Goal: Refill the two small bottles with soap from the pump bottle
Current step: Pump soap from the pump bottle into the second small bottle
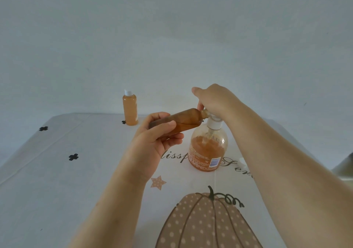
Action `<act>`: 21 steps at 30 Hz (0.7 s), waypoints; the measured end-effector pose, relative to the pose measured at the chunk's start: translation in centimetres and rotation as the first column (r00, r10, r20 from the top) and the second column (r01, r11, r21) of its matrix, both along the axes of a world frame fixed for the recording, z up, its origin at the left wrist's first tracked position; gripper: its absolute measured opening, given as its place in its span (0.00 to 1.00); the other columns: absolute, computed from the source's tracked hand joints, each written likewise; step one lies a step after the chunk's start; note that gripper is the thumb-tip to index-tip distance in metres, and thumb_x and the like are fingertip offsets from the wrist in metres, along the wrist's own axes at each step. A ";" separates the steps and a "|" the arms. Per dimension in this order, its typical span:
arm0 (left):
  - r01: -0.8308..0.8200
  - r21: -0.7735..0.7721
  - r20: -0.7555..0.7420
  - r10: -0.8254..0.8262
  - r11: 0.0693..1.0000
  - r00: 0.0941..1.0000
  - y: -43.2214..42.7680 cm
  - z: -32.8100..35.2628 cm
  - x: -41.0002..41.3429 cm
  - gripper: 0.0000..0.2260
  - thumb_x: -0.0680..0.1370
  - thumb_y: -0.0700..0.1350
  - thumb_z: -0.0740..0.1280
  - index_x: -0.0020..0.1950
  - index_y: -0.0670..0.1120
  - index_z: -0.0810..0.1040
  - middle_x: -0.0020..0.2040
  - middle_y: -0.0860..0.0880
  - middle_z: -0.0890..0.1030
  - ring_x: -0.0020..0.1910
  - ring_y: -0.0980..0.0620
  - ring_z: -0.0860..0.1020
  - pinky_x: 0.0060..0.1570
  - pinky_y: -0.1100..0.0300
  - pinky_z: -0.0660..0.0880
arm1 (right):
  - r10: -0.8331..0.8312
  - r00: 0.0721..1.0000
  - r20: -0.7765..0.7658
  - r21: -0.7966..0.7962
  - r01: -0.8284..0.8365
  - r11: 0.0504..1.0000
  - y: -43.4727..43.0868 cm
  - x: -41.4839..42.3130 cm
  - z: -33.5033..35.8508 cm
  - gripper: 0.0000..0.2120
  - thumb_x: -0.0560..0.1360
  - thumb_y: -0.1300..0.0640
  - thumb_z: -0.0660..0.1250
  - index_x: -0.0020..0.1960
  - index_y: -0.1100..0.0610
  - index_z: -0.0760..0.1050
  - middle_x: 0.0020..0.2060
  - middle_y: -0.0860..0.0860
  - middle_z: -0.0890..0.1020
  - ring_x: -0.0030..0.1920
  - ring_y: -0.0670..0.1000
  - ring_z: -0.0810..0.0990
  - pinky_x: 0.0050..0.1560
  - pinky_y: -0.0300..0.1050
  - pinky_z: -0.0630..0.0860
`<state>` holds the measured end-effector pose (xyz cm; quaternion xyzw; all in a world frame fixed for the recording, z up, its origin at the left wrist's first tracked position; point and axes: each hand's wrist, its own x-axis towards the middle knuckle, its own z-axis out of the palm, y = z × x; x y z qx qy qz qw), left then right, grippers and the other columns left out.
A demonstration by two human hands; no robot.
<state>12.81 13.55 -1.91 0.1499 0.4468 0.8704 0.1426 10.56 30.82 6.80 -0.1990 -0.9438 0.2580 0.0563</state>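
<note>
Two hands in play: the left hand (pixel 152 140) and the right hand (pixel 212 100). Small bottles, count two: one small bottle (pixel 183 120) tipped in the left hand's grasp, a second capped bottle (pixel 130 109) upright beyond the left hand. One pump bottle (pixel 208 148) under the right hand. One desk (pixel 57 180), printed with one pumpkin (pixel 206 223), one star (pixel 158 182) and three visible black flowers.

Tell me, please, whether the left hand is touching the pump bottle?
Apart. The head view shows the left hand gripping the small bottle, with tablecloth visible between it and the pump bottle.
</note>
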 end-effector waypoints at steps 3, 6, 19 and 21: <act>0.001 0.016 -0.023 0.000 1.000 1.000 -0.1 0.1 0.1 0.13 0.71 0.38 0.70 0.54 0.40 0.74 0.41 0.42 0.82 0.38 0.44 0.81 0.41 0.56 0.80 | -0.003 1.000 0.030 -0.004 0.003 1.000 -0.1 0.1 0.6 0.21 0.82 0.49 0.55 0.51 0.60 0.83 0.33 0.50 0.78 0.34 0.52 0.76 0.40 0.46 0.70; 0.005 0.036 -0.052 -0.003 0.999 0.999 -0.1 0.3 0.2 0.13 0.72 0.39 0.69 0.56 0.40 0.74 0.43 0.41 0.81 0.39 0.44 0.82 0.42 0.56 0.80 | 0.002 0.998 0.067 -0.014 -0.001 1.000 -0.5 0.2 1.5 0.20 0.81 0.53 0.55 0.52 0.61 0.84 0.32 0.53 0.80 0.34 0.54 0.78 0.45 0.48 0.76; 0.007 0.047 -0.033 -0.005 0.999 0.999 -0.1 0.3 0.2 0.12 0.72 0.39 0.69 0.54 0.40 0.75 0.43 0.42 0.82 0.39 0.43 0.82 0.42 0.55 0.80 | -0.023 1.000 -0.005 -0.094 0.023 0.995 -0.6 1.0 1.8 0.17 0.82 0.62 0.55 0.61 0.65 0.80 0.53 0.62 0.84 0.46 0.60 0.81 0.52 0.50 0.79; 0.013 0.044 -0.030 -0.012 0.999 0.999 -0.1 0.3 0.3 0.12 0.72 0.39 0.69 0.54 0.40 0.74 0.43 0.41 0.82 0.39 0.43 0.82 0.42 0.56 0.80 | -0.021 1.000 -0.010 -0.085 0.020 0.996 -0.6 1.0 1.7 0.18 0.82 0.59 0.55 0.60 0.64 0.81 0.48 0.61 0.84 0.41 0.58 0.79 0.49 0.50 0.78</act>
